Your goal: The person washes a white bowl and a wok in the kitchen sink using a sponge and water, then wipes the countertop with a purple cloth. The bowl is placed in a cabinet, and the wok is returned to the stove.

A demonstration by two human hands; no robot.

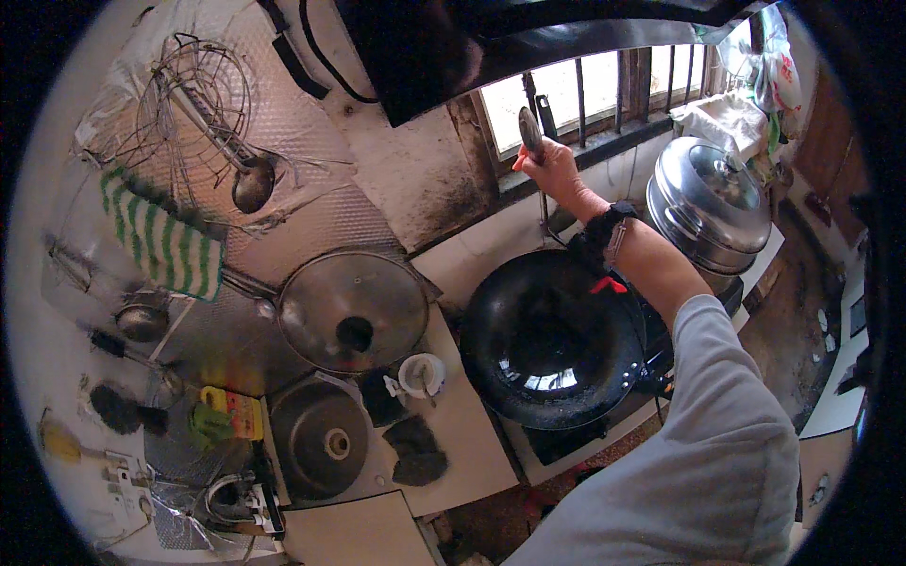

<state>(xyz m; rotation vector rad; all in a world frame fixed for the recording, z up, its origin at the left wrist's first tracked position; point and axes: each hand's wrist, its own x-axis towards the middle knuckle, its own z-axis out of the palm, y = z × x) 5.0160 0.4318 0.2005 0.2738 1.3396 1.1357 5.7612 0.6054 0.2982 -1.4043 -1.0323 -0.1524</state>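
My right hand (552, 170) is raised in front of the barred window, its fingers closed around a worn metal utensil part (529, 131) with an oval end. Just behind it hangs a black-handled utensil (546, 117), its lower part mostly hidden by my hand and forearm. A dark band circles my right wrist. Below my forearm sits a black wok (545, 332) on the stove, its inside dark and shiny, with window light reflected near its front rim. A small red thing (609, 285) shows beside the wristband. My left hand is out of view.
A lidded steel steamer pot (708, 205) stands right of the wok. Leftward are a large metal lid (354, 311), a white cup (421, 375), a dark cloth (417, 451) and a round sink (322, 439). A ladle (253, 185) and striped towel (163, 233) hang on the wall; a range hood (439, 49) overhangs.
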